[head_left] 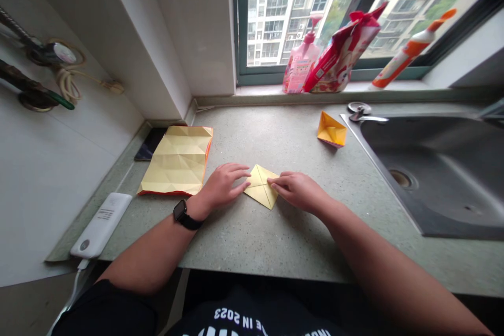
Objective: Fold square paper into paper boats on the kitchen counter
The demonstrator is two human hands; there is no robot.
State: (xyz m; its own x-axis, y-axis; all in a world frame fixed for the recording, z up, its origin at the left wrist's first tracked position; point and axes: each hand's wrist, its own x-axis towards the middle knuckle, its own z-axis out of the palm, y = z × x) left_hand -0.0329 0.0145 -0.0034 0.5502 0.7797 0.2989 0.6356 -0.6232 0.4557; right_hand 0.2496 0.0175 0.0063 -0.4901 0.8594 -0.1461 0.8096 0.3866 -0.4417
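Note:
A pale yellow paper square [260,194], folded so that creases cross at its middle, lies flat on the counter between my hands. At its left corner, my left hand [225,185] rests with fingers apart, thumb and fingertips close to the edge. My right hand [301,189] has its fingers drawn together on the right corner, the fingertips lying over the paper. Further back to the right stands an orange folded paper box [332,130], its hollow side showing.
Creased yellow sheets with red edges [177,160] partly cover a dark flat device [150,144] at left. Nearer is a white power bank [102,224] with a cable. A metal sink [433,168] borders the right. A pink pump bottle [301,63], red bag [344,55] and orange-white bottle [405,58] line the windowsill.

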